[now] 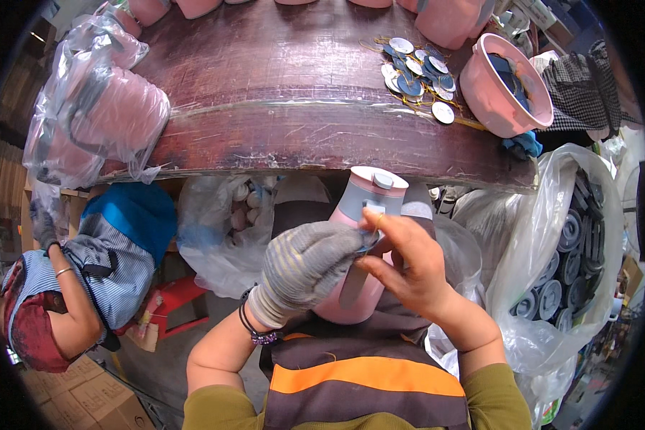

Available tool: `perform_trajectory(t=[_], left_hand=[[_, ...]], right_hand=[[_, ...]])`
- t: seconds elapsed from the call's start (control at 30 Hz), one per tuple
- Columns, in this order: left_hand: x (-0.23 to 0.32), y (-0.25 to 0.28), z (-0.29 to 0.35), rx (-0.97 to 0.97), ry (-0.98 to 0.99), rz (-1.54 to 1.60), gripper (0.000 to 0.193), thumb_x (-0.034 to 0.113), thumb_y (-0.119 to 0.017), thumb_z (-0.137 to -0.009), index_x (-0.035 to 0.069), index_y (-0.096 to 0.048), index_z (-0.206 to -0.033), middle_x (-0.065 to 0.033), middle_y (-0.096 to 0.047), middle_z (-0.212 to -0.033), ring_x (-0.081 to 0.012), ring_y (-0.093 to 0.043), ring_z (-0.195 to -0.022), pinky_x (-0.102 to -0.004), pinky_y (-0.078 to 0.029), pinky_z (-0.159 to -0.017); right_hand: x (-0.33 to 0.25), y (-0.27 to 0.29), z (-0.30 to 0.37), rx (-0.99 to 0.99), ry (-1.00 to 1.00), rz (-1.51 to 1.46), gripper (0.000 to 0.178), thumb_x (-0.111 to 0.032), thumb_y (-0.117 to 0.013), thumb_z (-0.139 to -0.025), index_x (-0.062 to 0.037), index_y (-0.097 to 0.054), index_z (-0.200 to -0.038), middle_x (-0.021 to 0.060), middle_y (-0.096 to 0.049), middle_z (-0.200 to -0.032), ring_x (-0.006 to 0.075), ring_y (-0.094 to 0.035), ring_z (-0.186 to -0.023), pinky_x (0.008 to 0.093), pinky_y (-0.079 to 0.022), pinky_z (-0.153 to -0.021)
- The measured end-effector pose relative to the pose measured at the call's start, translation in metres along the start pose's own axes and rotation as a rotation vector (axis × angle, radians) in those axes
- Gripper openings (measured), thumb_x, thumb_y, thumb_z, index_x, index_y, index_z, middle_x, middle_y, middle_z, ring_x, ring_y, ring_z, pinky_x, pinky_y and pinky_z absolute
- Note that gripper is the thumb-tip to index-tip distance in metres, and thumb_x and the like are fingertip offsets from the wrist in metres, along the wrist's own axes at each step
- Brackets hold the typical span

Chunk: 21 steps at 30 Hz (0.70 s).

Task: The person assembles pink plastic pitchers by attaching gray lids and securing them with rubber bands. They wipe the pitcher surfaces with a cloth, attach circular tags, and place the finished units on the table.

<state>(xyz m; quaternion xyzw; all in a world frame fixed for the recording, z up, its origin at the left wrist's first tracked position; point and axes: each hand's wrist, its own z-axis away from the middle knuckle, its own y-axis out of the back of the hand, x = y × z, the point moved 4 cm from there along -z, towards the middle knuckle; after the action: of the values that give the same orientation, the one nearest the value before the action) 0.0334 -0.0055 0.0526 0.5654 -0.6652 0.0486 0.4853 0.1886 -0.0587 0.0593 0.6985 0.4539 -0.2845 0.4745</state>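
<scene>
my gloved left hand [308, 265] is closed, fingers bunched, on a dark tag [369, 244] in front of the pink jug [347, 304], which is at my lap below the table [279, 140] edge. my bare right hand [412, 261] is half curled, thumb and forefinger apart, forefinger at the tag's yellow string [378, 221]; i can't tell if it grips it. more tags [443, 112] lie heaped on the table beside a pink basin [473, 86].
</scene>
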Motion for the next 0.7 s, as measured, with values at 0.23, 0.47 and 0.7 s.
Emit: perform_trajectory(t=[0.23,0.47,0.7], left_hand=[[-0.021,-0.018,0.018,-0.186,0.815,0.625,0.034,0.022,-0.066,-0.087,0.005,-0.061,-0.116,0.0002,-0.059,-0.088,-0.0074,-0.052,-0.070,-0.0228,-0.045,-0.063],[-0.019,-0.037,0.044,-0.384,0.942,1.038,0.030,0.024,-0.067,-0.088,0.003,-0.062,-0.108,0.0017,-0.063,-0.095,-0.0074,-0.055,-0.086,-0.0247,-0.046,-0.078],[-0.007,-0.024,0.054,-0.580,0.797,0.820,0.030,0.022,-0.063,-0.091,0.000,-0.058,-0.111,-0.0034,-0.063,-0.097,-0.0083,-0.055,-0.091,-0.0258,-0.045,-0.083]], right_hand=[[-0.006,0.006,-0.011,-0.027,0.051,0.318,0.048,-0.005,-0.072,-0.076,-0.0076,-0.060,-0.122,0.0061,-0.061,-0.078,0.0221,-0.057,-0.068,0.0334,-0.044,-0.064],[0.042,0.016,-0.014,-0.057,-0.546,-0.270,0.033,-0.005,-0.049,-0.088,-0.0011,-0.063,-0.117,0.0052,-0.068,-0.102,0.0118,-0.063,-0.085,0.0259,-0.049,-0.073],[0.113,0.070,0.001,0.422,-0.718,-0.784,0.023,-0.008,-0.052,-0.090,-0.0008,-0.062,-0.110,0.0032,-0.066,-0.090,0.0042,-0.059,-0.070,0.0167,-0.042,-0.053]])
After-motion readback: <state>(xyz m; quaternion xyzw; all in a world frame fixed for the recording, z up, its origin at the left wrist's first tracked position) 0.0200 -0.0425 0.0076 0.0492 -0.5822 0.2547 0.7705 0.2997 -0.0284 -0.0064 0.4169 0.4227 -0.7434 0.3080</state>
